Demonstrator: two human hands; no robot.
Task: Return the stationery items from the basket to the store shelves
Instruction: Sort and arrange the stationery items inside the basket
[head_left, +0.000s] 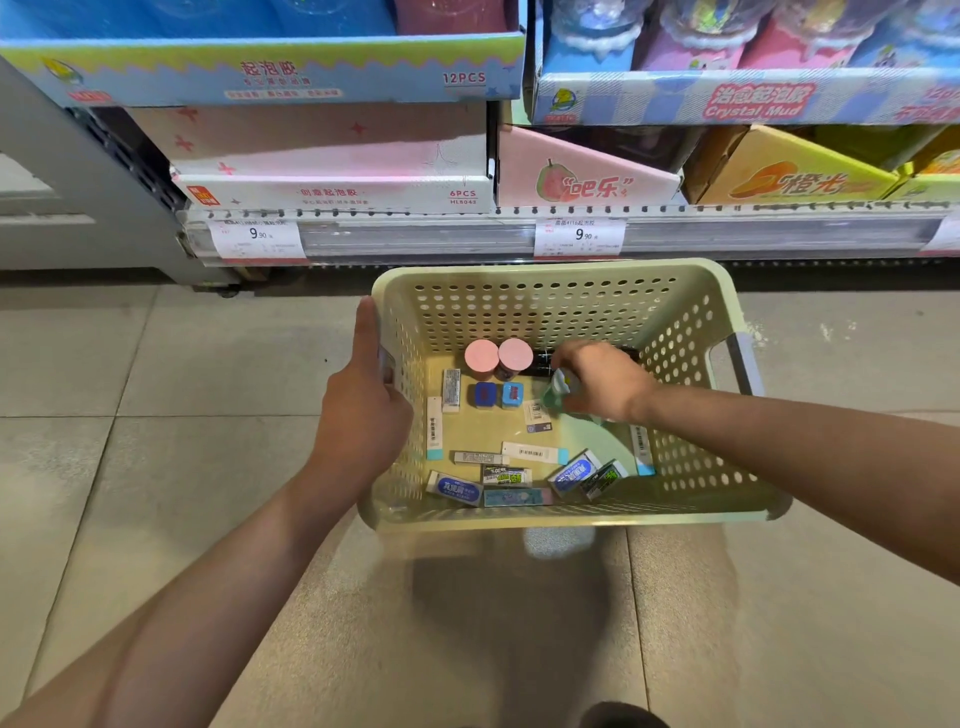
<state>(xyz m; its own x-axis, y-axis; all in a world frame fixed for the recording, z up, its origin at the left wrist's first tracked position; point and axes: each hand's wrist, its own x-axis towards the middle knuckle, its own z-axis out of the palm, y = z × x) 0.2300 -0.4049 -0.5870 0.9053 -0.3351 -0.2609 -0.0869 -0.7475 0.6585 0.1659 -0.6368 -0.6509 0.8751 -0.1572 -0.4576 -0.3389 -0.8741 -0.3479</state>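
A pale green perforated basket (545, 275) hangs just above the tiled floor in front of the shelves. My left hand (363, 410) grips its left rim. Inside it, my right hand (602, 382) curls round a small light green packet (558, 389). On the basket floor lie two pink-lidded jars (498, 356), two small blue boxes (497, 395), dark tubes partly hidden behind my right hand, and several erasers and flat barcoded packs (530, 452).
The bottom store shelf (415, 241) carries price tags reading 9.90 and display boxes: a pink one (332, 156), a pink guava one (582, 176), a yellow one (789, 171). Blue display trays stand above. Grey floor tiles (156, 467) surround the basket. A grey fixture stands left.
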